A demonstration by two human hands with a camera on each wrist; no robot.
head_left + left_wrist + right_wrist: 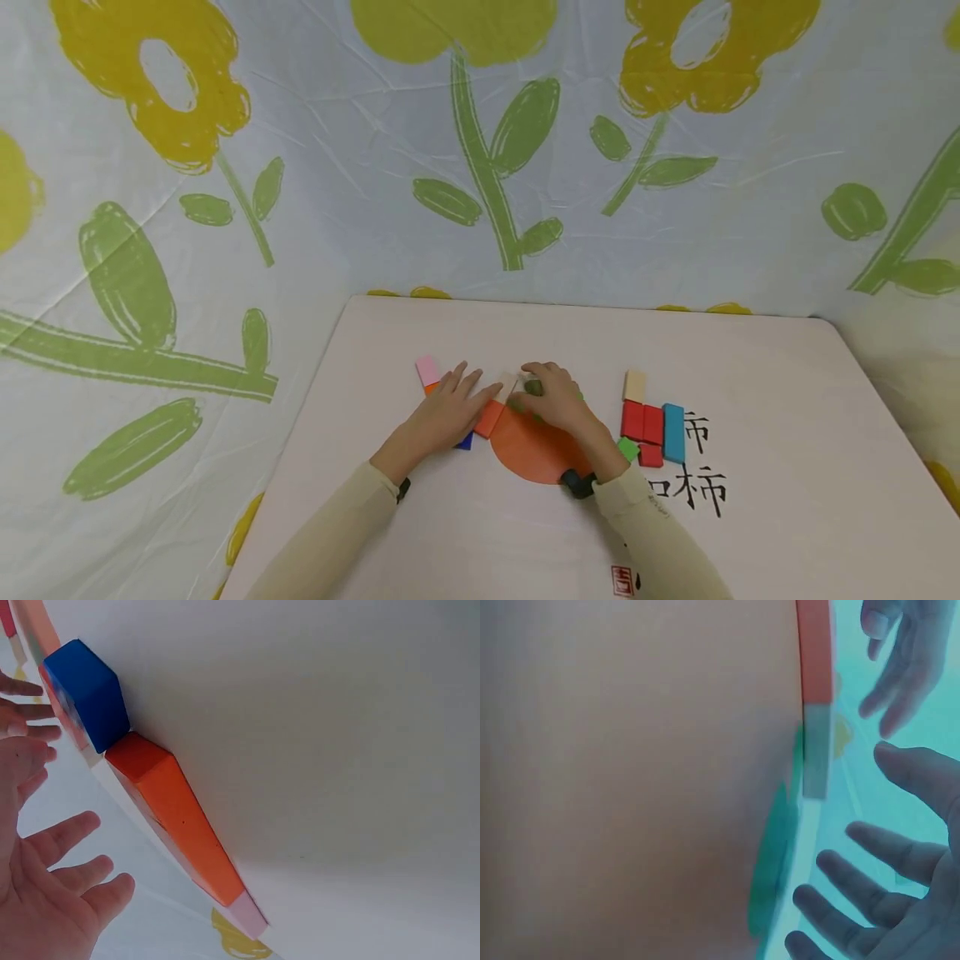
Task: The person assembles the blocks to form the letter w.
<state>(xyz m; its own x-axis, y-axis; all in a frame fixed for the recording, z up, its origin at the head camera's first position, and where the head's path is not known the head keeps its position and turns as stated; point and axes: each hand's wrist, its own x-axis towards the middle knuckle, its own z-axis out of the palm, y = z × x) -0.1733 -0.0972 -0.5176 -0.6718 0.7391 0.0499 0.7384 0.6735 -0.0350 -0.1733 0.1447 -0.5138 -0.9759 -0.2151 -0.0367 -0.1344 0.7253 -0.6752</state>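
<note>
My left hand (450, 408) hovers palm down over a slanted row of flat blocks, its fingers spread and holding nothing. Around it show a pink block (427, 369), an orange block (187, 825) and a blue block (90, 697). Close to its fingertips lies a salmon-orange block (489, 419), joined end to end with a pale block (506, 386). My right hand (558, 400), fingers loosely bent and apart, is above the green leaves at the top of a printed orange fruit (528, 450). Nothing shows between its fingers (877, 892) in the right wrist view.
To the right stand a beige block (634, 385), red blocks (632, 420), a light blue block (673, 433) and a green block (628, 449). Black printed characters (705, 487) mark the pale tabletop (795, 433). A flower-patterned cloth (315, 167) hangs behind.
</note>
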